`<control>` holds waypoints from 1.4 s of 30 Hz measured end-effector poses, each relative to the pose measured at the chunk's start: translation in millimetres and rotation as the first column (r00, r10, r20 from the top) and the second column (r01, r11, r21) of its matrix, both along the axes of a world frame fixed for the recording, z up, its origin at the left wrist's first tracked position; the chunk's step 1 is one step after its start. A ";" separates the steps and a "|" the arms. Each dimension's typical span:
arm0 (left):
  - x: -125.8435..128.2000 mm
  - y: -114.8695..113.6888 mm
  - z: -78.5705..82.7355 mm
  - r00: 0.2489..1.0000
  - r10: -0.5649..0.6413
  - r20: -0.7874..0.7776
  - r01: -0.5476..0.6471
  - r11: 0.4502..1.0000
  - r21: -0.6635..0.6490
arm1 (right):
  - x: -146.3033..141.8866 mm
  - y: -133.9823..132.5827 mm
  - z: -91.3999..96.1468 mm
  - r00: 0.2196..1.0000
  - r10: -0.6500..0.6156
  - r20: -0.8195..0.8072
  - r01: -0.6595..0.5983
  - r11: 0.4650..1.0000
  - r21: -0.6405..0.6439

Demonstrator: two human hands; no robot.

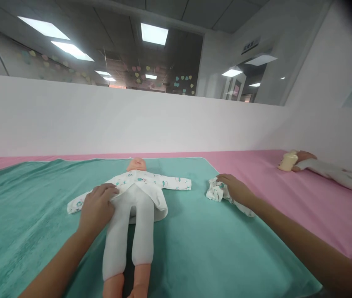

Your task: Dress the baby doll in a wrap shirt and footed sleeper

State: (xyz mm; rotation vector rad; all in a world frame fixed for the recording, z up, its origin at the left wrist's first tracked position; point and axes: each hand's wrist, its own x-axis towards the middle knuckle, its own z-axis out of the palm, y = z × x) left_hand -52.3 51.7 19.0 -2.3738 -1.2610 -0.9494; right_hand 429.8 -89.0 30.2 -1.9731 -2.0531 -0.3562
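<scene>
I seem to be in an infant-care training room: a practice baby doll [134,207] lies on a teal mat [39,215] over a pink-covered desk [287,194], white partitions [132,120] ahead, office ceiling lights [154,34] and paper hearts [182,80] beyond.

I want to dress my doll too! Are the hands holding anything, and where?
The left hand rests on the baby doll at its printed top's hem. The right hand lies on the crumpled printed cloth; a closed grip cannot be told.

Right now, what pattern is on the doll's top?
White with small teal and pink prints on the doll's top, clearest in the head view.
</scene>
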 end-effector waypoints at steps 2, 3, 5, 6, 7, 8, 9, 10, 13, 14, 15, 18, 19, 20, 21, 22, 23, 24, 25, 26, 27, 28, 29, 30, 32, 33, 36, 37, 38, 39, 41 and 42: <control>7.0 -9.3 -1.3 0.999 -0.051 -0.008 0.052 0.996 0.069 | -2.5 17.6 2.6 0.973 0.145 0.179 -0.117 0.981 -0.156; 8.4 -16.3 -2.0 0.998 -0.062 -0.002 0.062 0.994 0.093 | -3.2 27.2 2.9 0.949 0.180 0.257 -0.119 0.964 -0.237; 5.3 -34.4 -5.3 0.997 -0.080 0.001 0.079 0.989 0.128 | -1.8 44.0 2.8 0.910 0.207 0.360 -0.075 0.935 -0.347; 1.0 -44.8 -8.2 0.995 -0.097 -0.005 0.097 0.986 0.137 | 0.1 50.2 3.4 0.900 0.210 0.381 -0.061 0.928 -0.368; -4.5 -55.7 -11.5 0.992 -0.125 -0.019 0.126 0.983 0.134 | 2.2 54.6 5.3 0.897 0.216 0.386 -0.064 0.927 -0.370; -10.2 -66.5 -14.5 0.987 -0.159 -0.039 0.162 0.980 0.118 | 3.8 57.1 8.8 0.896 0.220 0.386 -0.075 0.931 -0.357; -15.3 -76.9 -16.4 0.981 -0.188 -0.045 0.192 0.975 0.108 | 4.4 57.7 14.4 0.894 0.224 0.388 -0.084 0.934 -0.347; -18.7 -86.8 -16.3 0.976 -0.213 -0.041 0.216 0.973 0.085 | 3.1 56.5 22.4 0.893 0.225 0.390 -0.094 0.940 -0.328; -12.1 -113.8 3.5 0.970 -0.238 0.055 0.243 0.965 -0.097 | -16.2 43.4 59.2 0.903 0.217 0.370 -0.152 0.968 -0.198; -4.0 -122.5 17.2 0.966 -0.227 0.121 0.246 0.952 -0.182 | -28.3 36.4 74.8 0.909 0.216 0.356 -0.177 0.974 -0.138; 6.2 -131.4 33.7 0.961 -0.199 0.190 0.248 0.926 -0.286 | -43.0 28.2 91.3 0.915 0.218 0.339 -0.200 0.976 -0.087; 41.1 -158.6 92.1 0.907 -0.180 0.380 0.361 0.797 -0.484 | -96.7 -1.3 141.1 0.917 0.286 0.277 -0.300 0.954 0.008; 51.7 -167.6 111.6 0.883 -0.219 0.415 0.420 0.763 -0.492 | -115.7 -12.1 156.9 0.914 0.325 0.241 -0.341 0.940 0.024; 60.8 -176.2 129.9 0.862 -0.259 0.436 0.468 0.736 -0.489 | -134.2 -23.0 171.8 0.907 0.369 0.201 -0.383 0.923 0.033; 68.3 -184.3 146.8 0.850 -0.302 0.432 0.495 0.739 -0.457 | -151.6 -33.6 186.1 0.901 0.406 0.152 -0.417 0.908 0.043; 73.9 -191.7 162.0 0.842 -0.345 0.414 0.512 0.751 -0.416 | -167.7 -43.8 199.6 0.888 0.448 0.101 -0.454 0.889 0.058; 77.4 -198.2 175.7 0.840 -0.370 0.396 0.516 0.771 -0.374 | -182.0 -53.5 212.5 0.869 0.492 0.049 -0.494 0.866 0.076; 78.8 -204.0 188.1 0.840 -0.380 0.386 0.510 0.796 -0.327 | -194.4 -62.5 224.6 0.842 0.539 -0.009 -0.536 0.839 0.090; 78.2 -209.1 199.3 0.842 -0.388 0.375 0.502 0.818 -0.281 | -204.7 -70.7 236.1 0.805 0.589 -0.075 -0.582 0.807 0.096; 75.6 -213.9 209.6 0.845 -0.391 0.364 0.491 0.838 -0.240 | -212.9 -78.3 246.7 0.758 0.634 -0.152 -0.626 0.773 0.099; 71.1 -218.5 219.2 0.850 -0.385 0.359 0.478 0.851 -0.218 | -219.1 -85.2 256.5 0.706 0.668 -0.235 -0.667 0.739 0.098; 65.2 -223.1 228.2 0.856 -0.371 0.359 0.464 0.858 -0.221 | -223.4 -91.6 265.3 0.652 0.687 -0.320 -0.700 0.708 0.094; 58.1 -227.9 236.5 0.864 -0.347 0.365 0.450 0.859 -0.247 | -226.2 -97.5 273.1 0.600 0.692 -0.401 -0.728 0.680 0.083; 50.3 -232.8 244.2 0.869 -0.315 0.381 0.435 0.854 -0.286 | -227.7 -103.0 279.6 0.556 0.684 -0.473 -0.756 0.652 0.054; 33.6 -241.7 256.7 0.861 -0.238 0.449 0.407 0.853 -0.328 | -228.2 -113.3 288.6 0.507 0.650 -0.566 -0.817 0.571 -0.075; 25.4 -245.2 261.1 0.847 -0.208 0.490 0.394 0.864 -0.314 | -227.9 -117.9 290.9 0.506 0.633 -0.586 -0.842 0.510 -0.176; 4.1 -251.1 266.4 0.796 -0.144 0.588 0.337 0.913 -0.231 | -229.2 -129.1 289.3 0.520 0.613 -0.595 -0.852 0.324 -0.411; -0.9 -252.3 265.9 0.792 -0.124 0.598 0.320 0.919 -0.232 | -231.2 -131.4 286.6 0.504 0.614 -0.608 -0.860 0.292 -0.418; -4.5 -253.6 264.6 0.791 -0.109 0.602 0.312 0.918 -0.244 | -234.2 -132.7 283.3 0.468 0.616 -0.634 -0.882 0.277 -0.382; -6.5 -255.4 262.9 0.788 -0.105 0.607 0.316 0.915 -0.252 | -238.3 -132.9 279.7 0.418 0.620 -0.664 -0.909 0.279 -0.311; -5.9 -261.7 259.1 0.762 -0.138 0.632 0.354 0.907 -0.228 | -249.5 -130.2 272.8 0.317 0.633 -0.707 -0.939 0.314 -0.140; -3.9 -266.0 257.2 0.745 -0.173 0.644 0.389 0.898 -0.208 | -256.0 -127.5 269.8 0.274 0.638 -0.719 -0.940 0.337 -0.059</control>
